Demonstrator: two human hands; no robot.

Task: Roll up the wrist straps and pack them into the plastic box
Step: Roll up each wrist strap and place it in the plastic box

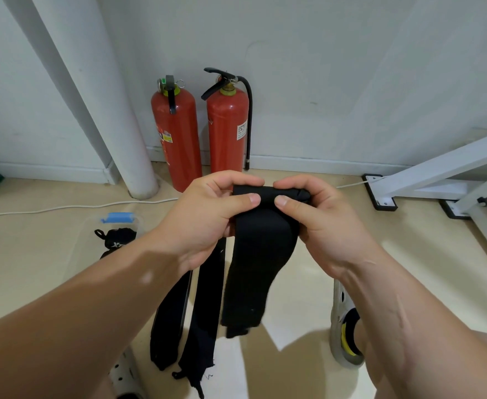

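We count four straps. One strap (259,254) is held up at the centre of the view by both hands. The left hand (216,208) and the right hand (317,217) each pinch its top end, with the thumb in front and the fingers curled behind, so each grip is closed on this strap. Between the two thumbs the top end is turned into a short roll, and the rest hangs down toward 6 o'clock.

Two flat straps (173,312) (204,306) lie side by side on the floor (409,269), at 7 o'clock from the hands. One rolled strap (120,240) sits in the one clear box (139,223), at 9 o'clock from the hands and partly hidden by the left forearm.

At 12 o'clock two red extinguishers (176,139) (227,131) stand just beside each other against the wall. One white pipe (107,110) is at 11 o'clock and one shoe (343,326) at 5 o'clock.
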